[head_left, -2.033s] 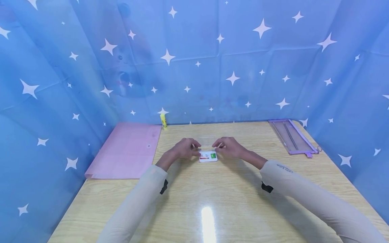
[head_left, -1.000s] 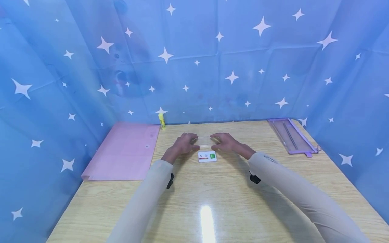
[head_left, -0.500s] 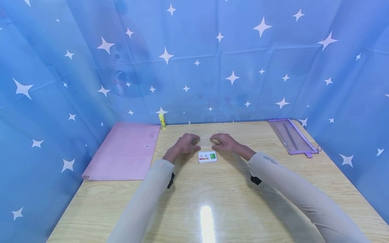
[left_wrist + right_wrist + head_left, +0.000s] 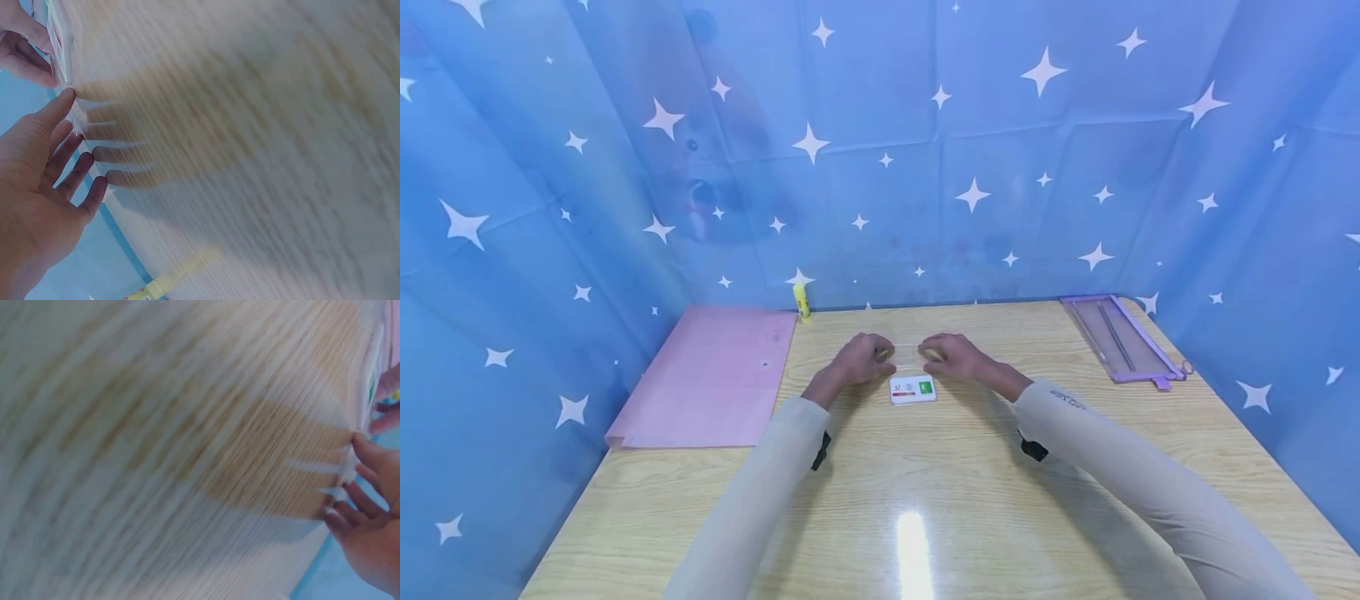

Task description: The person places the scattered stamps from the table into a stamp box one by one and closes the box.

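the person's left hand [image 4: 861, 358] and right hand [image 4: 955, 354] face each other toward the far edge of the table [image 4: 850, 533], roughly midway between its sides, with a clear see-through piece [image 4: 906, 356] between them. on each, the thumb stands a little apart from the other fingers, not stretched wide, thumb on the person's side and fingers toward the far edge. the fingers bend loosely and their tips come down to the table; i can't tell whether they grip the clear see-through piece or only touch its ends. just beside it, on the side nearer the person, a white card [image 4: 913, 389] with a green square lies flat. a pink folder [image 4: 707, 375] covers the table's far left corner, and a yellow glue stick [image 4: 802, 302] stands upright at the far edge next to it. by the far right corner lies a purple mesh pouch [image 4: 1120, 337], slim rods showing through. behind hangs a blue curtain [image 4: 887, 183] with white stars.
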A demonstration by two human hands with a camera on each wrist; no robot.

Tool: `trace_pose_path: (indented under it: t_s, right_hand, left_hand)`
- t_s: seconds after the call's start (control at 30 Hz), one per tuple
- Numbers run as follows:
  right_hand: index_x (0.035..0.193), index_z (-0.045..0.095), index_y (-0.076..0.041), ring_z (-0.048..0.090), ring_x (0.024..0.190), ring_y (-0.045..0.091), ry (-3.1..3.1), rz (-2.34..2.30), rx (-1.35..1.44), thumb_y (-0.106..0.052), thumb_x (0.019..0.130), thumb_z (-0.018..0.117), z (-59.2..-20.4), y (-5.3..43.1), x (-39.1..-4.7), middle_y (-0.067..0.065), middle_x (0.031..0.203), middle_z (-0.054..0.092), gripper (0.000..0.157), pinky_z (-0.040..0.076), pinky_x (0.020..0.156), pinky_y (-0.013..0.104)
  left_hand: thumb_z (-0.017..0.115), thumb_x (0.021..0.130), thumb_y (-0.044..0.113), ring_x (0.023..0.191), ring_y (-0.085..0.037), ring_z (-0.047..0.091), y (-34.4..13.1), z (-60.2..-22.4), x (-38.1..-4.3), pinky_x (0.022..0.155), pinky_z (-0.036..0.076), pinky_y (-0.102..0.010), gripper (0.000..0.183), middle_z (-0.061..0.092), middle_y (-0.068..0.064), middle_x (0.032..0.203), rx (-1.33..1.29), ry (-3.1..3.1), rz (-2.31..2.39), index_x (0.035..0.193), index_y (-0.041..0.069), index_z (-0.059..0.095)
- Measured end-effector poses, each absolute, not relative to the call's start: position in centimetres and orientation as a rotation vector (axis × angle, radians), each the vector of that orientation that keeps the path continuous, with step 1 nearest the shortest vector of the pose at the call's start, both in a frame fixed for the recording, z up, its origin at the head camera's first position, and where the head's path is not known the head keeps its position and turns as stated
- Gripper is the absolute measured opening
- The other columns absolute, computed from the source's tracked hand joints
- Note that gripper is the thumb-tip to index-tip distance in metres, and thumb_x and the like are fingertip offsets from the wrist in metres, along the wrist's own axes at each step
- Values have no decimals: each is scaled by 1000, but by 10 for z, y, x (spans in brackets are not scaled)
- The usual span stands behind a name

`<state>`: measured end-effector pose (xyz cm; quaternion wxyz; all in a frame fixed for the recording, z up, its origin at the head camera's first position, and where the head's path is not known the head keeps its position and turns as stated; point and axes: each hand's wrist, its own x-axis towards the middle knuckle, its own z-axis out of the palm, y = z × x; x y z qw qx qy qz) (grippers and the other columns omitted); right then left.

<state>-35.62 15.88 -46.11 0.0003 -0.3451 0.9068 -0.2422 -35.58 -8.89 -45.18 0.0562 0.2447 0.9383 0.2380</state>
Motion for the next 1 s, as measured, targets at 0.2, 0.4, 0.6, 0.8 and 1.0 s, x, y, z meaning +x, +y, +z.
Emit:
trace_pose_path:
  t_s: [0.2,0.4,0.6,0.8,1.0]
  right_hand:
    - [130,65,10,56,128,46,2844,-775,-1096,-7,98,71,-461,158,-353,30,135,62,37,46,107,58]
    - [130,64,12,58,126,47,2865,-744,-1195,-6,97,71,-460,161,-353,31,132,63,38,48,104,59]
    - [129,63,15,57,126,49,2856,-839,-1198,-3,97,71,-452,164,-349,33,132,62,38,47,103,60]
    - [130,63,15,55,127,50,2828,-904,-1168,-2,97,71,-447,168,-343,33,133,61,39,45,104,62]
    - [131,62,14,55,126,50,2810,-921,-1197,-2,97,71,-445,171,-336,32,133,60,39,46,103,61]
  left_hand:
    - [74,99,22,130,-29,59,-91,-453,-355,111,46,-43,42,65,-13,139,766,2834,729,136,4,66]
    - [75,98,23,128,-28,60,-93,-451,-354,109,47,-42,42,66,-13,138,782,2838,755,135,4,67]
    - [76,97,25,131,-30,60,-93,-448,-354,111,46,-44,42,65,-11,140,782,2849,772,134,5,68]
    - [77,97,29,130,-28,61,-94,-444,-351,109,48,-42,43,66,-8,139,809,2852,774,132,6,70]
    - [77,96,30,130,-25,60,-95,-441,-347,109,47,-41,41,67,-7,138,849,2857,754,130,8,71]
